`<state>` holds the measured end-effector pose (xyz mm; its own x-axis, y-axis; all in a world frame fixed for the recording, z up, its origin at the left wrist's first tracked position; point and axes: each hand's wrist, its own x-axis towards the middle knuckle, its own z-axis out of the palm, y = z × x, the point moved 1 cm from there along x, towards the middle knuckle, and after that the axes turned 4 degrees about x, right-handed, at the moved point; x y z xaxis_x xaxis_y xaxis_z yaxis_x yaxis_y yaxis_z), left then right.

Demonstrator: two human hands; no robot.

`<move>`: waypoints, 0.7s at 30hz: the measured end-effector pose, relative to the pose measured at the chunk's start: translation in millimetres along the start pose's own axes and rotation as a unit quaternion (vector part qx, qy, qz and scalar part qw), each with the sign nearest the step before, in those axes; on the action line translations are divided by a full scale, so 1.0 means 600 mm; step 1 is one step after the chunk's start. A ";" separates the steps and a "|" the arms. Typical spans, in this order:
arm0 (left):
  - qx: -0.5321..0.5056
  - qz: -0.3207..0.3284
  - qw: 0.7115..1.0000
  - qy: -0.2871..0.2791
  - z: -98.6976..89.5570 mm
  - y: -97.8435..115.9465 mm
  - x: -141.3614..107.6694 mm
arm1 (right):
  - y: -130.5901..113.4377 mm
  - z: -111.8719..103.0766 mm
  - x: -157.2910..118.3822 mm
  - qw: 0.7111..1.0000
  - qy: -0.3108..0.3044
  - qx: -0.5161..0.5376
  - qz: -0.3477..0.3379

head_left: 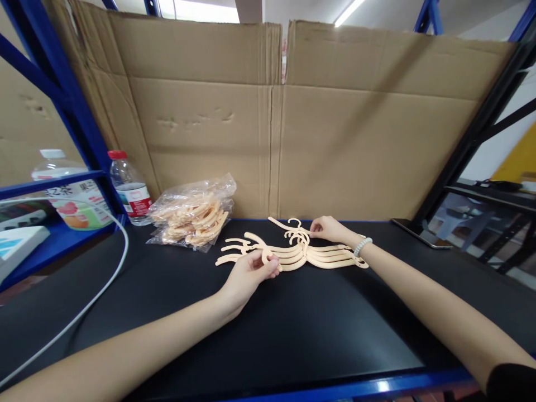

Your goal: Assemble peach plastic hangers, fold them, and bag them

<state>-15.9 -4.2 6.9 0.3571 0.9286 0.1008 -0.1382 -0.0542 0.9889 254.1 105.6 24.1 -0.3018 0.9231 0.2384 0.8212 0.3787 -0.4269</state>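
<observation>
Your left grip (250, 272) has thumb and fingers closed around a curved cream hanger piece (256, 239), which slants up and leftward from your fingertips, raised over the near side of the other hangers. Your right grip (330, 228) pinches the right end of an upper hanger (280, 224); its long arm reaches out to the left of that grip.

Between your two grips, and partly below the right one, a set of cream hangers (329, 257) lies nested on the black worktop (301, 324), hooks bunched just left of your right grip. More cream ends (228, 258) show to the left of your left grip; you cannot tell from here whether they are joined to that set.

Beyond your left grip and to its left sits a clear plastic bag (192, 215) filled with similar cream pieces. Farther left of the same grip stands a red-capped bottle (130, 190), then a white cable (104, 282) curves over the worktop. A beaded bracelet (362, 245) circles the wrist behind your right grip, and a cardboard panel (355, 139) rises beyond both.
</observation>
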 end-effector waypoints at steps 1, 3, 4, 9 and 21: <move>-0.016 -0.005 1.000 0.015 -0.001 0.001 0.000 | 0.004 0.002 -0.003 1.000 0.001 0.000 -0.003; -0.051 -0.018 0.998 0.042 -0.003 0.006 -0.001 | 0.005 0.000 -0.006 1.000 0.016 -0.001 -0.009; -0.069 -0.024 0.996 0.048 -0.004 0.009 -0.001 | 0.003 -0.004 -0.008 1.000 0.028 -0.001 -0.013; -0.102 -0.023 0.991 0.081 -0.014 0.031 0.004 | -0.022 -0.050 -0.027 0.994 0.101 -0.002 -0.039; -0.114 0.028 0.990 0.073 -0.042 0.081 0.026 | -0.107 -0.064 -0.162 0.939 0.259 0.016 -0.227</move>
<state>-40.2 16.8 53.8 0.2088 0.9704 0.1210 -0.3646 -0.0376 0.9304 249.1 -11.0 62.0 -0.3342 0.5133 0.7904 0.6479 0.7342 -0.2029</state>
